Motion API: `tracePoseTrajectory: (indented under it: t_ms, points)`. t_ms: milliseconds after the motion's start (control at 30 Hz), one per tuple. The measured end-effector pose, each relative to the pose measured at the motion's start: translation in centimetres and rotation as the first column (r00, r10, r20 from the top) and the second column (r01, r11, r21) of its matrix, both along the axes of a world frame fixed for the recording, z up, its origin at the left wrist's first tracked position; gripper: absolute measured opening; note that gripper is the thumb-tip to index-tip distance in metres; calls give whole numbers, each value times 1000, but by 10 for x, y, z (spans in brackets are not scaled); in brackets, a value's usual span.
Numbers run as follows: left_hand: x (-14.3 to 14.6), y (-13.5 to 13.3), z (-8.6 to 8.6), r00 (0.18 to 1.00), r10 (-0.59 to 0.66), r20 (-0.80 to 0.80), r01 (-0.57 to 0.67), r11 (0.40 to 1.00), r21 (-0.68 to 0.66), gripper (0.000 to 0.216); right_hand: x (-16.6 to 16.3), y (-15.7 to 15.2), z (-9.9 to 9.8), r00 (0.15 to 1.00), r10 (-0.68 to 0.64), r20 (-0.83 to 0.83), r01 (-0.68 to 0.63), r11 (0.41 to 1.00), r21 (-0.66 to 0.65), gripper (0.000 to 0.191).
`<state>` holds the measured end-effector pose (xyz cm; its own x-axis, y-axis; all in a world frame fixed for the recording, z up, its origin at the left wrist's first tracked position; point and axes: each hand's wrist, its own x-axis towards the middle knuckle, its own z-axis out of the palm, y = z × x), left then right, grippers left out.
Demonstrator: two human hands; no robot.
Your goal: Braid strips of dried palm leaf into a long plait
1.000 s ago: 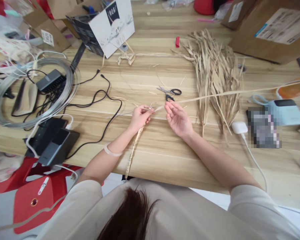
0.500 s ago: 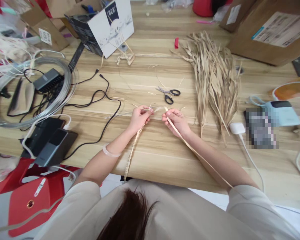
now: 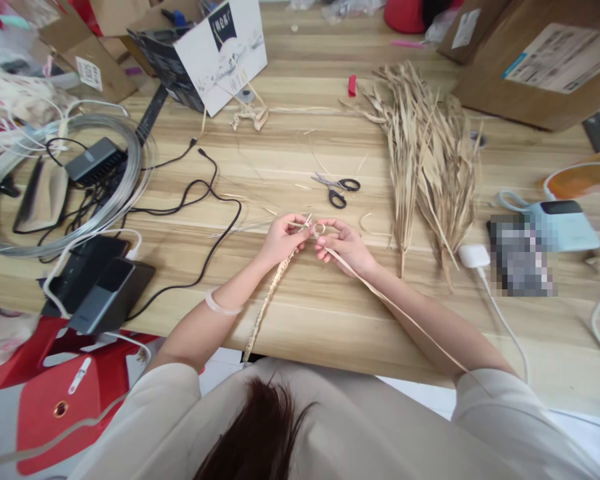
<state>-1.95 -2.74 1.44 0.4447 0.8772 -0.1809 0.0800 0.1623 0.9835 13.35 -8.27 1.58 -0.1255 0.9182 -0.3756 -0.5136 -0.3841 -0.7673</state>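
Observation:
Between finger and thumb, my left hand (image 3: pixel 286 239) pinches the upper end of a braided straw cord (image 3: pixel 267 297), which hangs down past the table's front edge. Thin strand ends stick out above those fingertips. My right hand (image 3: pixel 347 247) is closed on a long flat straw strip (image 3: pixel 380 293) that trails along my right forearm to the sleeve. Near the fingertips the strip curls into a small loop, and the two hands almost touch there. Scissors (image 3: pixel 337 190) with black handles lie just beyond the hands, blades partly apart. Right of them rests a bundle of dried straw leaves (image 3: pixel 405 160).
Black cables (image 3: pixel 200 187) and a coil of clear tubing (image 3: pixel 137 173) spread over the left side. A white printed box (image 3: pixel 220 53) stands at the back, a cardboard box (image 3: pixel 535 67) at back right. A power bank (image 3: pixel 565 227) and white charger (image 3: pixel 474 256) lie right.
My right hand has come left and close to my left hand. The strip between them, stretched in an arc before, now forms a small loop.

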Motion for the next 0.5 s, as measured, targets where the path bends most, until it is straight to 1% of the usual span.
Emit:
tracePoseTrajectory:
  t_ms: [133, 233, 367, 500]
  points:
    - [2, -3, 3, 1000, -19, 13, 19, 1000, -12, 32, -2, 0, 0, 997, -83, 11, 83, 996, -21, 45]
    - [2, -3, 3, 999, -6, 43, 7, 1000, -7, 32, -3, 0, 0, 990, -142, 20, 142, 989, -29, 43]
    - [0, -5, 2, 999, -33, 25, 32, 999, 40, 32, -2, 0, -2, 991, -135, 26, 136, 990, -27, 40]
    - [0, -7, 4, 997, -61, -39, 61, 998, 2, 40, 0, 1, -2, 990, -122, 67, 123, 992, -4, 37]
